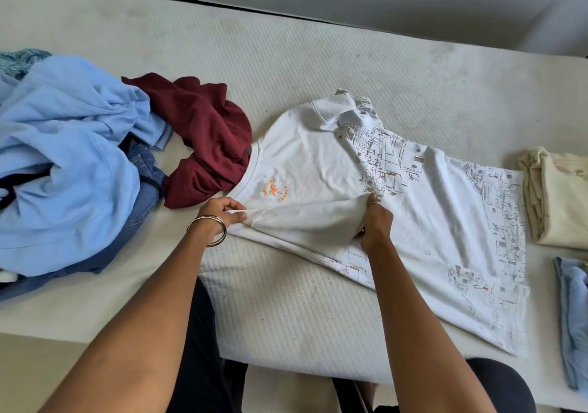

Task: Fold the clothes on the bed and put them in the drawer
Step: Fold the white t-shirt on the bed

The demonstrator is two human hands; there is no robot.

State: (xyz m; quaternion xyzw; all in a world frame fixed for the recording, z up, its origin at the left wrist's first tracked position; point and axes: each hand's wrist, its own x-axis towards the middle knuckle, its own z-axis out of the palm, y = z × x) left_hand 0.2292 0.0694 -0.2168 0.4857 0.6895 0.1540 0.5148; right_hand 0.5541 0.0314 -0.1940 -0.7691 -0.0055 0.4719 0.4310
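Note:
A white T-shirt (321, 164) with an orange palm logo and grey line print lies spread across the bed (286, 62), neck to the left. My left hand (222, 213), wearing bangles, pinches the shirt's near shoulder by the collar. My right hand (375, 221) grips the near sleeve fabric, which is lifted and folded inward over the chest. An unfolded pile sits at the left: a maroon garment (206, 139), a light blue garment (70, 158) and blue jeans (143, 190).
A folded cream garment (556, 196) and a folded light blue garment (572, 317) lie at the right edge. The mattress's near edge runs under my forearms. A grey wall rises behind the bed. No drawer is in view.

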